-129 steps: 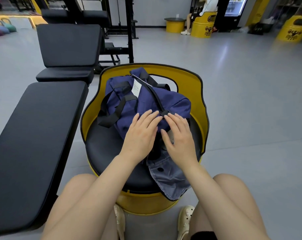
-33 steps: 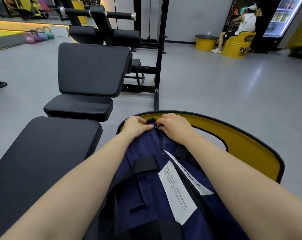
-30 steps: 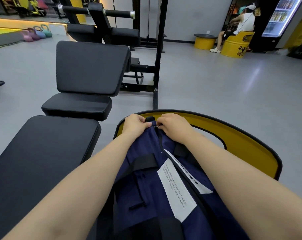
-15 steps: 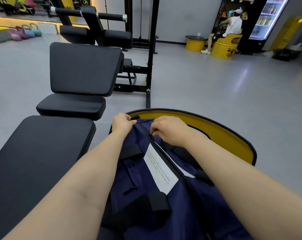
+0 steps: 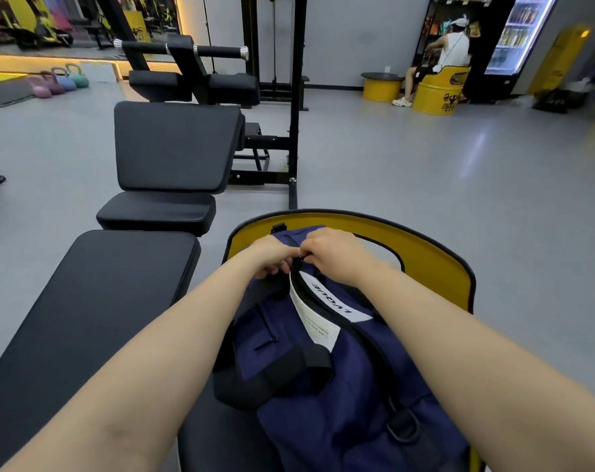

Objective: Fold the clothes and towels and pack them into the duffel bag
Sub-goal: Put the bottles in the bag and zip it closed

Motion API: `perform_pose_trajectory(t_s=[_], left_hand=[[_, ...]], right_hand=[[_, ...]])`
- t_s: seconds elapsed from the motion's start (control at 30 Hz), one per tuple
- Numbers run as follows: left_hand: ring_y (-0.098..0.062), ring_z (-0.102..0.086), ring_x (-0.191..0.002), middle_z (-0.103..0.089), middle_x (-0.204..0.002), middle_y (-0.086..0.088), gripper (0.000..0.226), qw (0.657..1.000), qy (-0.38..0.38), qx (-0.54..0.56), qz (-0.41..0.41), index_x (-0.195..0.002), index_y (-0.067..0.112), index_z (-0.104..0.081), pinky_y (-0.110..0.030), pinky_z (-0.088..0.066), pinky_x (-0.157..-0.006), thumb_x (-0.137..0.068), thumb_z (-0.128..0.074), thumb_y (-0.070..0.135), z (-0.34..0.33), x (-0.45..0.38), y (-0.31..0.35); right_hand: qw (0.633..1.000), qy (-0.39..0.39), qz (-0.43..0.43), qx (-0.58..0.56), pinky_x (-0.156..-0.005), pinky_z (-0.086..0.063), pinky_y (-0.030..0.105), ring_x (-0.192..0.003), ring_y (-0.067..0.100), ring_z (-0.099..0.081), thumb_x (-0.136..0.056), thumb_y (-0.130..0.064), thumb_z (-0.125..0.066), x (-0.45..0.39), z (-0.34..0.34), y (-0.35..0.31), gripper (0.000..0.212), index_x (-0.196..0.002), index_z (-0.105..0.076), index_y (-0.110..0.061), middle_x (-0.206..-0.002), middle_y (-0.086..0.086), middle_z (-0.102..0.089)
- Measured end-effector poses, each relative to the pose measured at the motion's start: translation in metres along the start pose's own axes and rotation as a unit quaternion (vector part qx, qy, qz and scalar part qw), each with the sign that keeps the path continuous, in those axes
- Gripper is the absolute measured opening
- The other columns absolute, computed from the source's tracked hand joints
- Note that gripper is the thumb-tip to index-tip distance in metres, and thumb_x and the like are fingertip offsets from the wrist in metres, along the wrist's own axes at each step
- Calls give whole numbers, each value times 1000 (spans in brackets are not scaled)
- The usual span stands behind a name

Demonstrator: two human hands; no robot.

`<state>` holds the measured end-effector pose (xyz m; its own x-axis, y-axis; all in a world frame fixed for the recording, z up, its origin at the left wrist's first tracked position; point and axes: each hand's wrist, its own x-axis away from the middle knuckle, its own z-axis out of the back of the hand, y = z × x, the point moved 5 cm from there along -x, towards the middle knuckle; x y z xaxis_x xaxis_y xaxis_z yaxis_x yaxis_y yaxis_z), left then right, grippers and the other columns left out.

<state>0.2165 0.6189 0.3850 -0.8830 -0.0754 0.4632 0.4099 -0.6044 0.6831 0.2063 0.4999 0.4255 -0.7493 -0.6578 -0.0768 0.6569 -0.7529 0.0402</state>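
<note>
A navy duffel bag (image 5: 326,376) with black straps and white labels lies on a yellow barrel seat (image 5: 432,267) in front of me. Its black zipper runs along the top towards the far end. My left hand (image 5: 272,257) grips the bag's fabric beside the zipper at the far end. My right hand (image 5: 333,253) pinches the zipper pull there, fingers curled. Both hands touch each other over the zipper. No clothes or towels show outside the bag.
A long black bench pad (image 5: 84,318) lies to my left, with an upright padded gym bench (image 5: 173,148) and black rack (image 5: 289,97) beyond. A person sits on a yellow barrel (image 5: 439,90) far right. Kettlebells (image 5: 61,83) stand at far left.
Both hands went from the bag's near end to its far end. In the last half second they have drawn together and slightly nearer along the zipper.
</note>
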Motion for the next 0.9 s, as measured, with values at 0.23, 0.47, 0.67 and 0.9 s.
perform_pose_trajectory(t_s=[0.23, 0.47, 0.67, 0.9], left_hand=[[-15, -45, -50, -62, -68, -4, 28, 993, 115, 29, -9, -65, 11, -58, -23, -33, -45, -91, -53, 19, 2, -7, -1], [-15, -51, -50, -58, -61, -5, 35, 979, 202, 30, -23, -76, 4, -63, -24, -41, -49, -97, -50, 29, -3, -5, -15], [-15, -48, -49, -59, -63, -3, 51, 997, 68, 5, -42, -74, 8, -61, -23, -38, -46, -88, -54, 56, -26, 38, -5], [-12, -51, -46, -64, -64, -3, 20, 997, 67, 26, -38, -90, 5, -66, -20, -34, -41, -92, -51, 19, -43, 72, -2]], right_hand=[[1000, 3, -15, -24, -81, -48, 41, -96, 26, -57, -93, -13, -50, 16, -3, -1, 18, -94, -69, -12, -97, 5, -64], [999, -14, -12, -30, -85, -47, 36, -102, 19, -55, -96, -17, -48, 47, 4, 1, 20, -105, -66, -17, -106, 0, -63], [999, 0, -20, -25, -82, -47, 37, -103, 21, -55, -98, -19, -47, 68, 10, -9, 20, -110, -63, -16, -106, 2, -62], [999, -7, -37, -6, -83, -47, 38, -105, 24, -54, -97, -17, -47, 94, 17, -22, 21, -107, -65, -13, -107, 4, -61]])
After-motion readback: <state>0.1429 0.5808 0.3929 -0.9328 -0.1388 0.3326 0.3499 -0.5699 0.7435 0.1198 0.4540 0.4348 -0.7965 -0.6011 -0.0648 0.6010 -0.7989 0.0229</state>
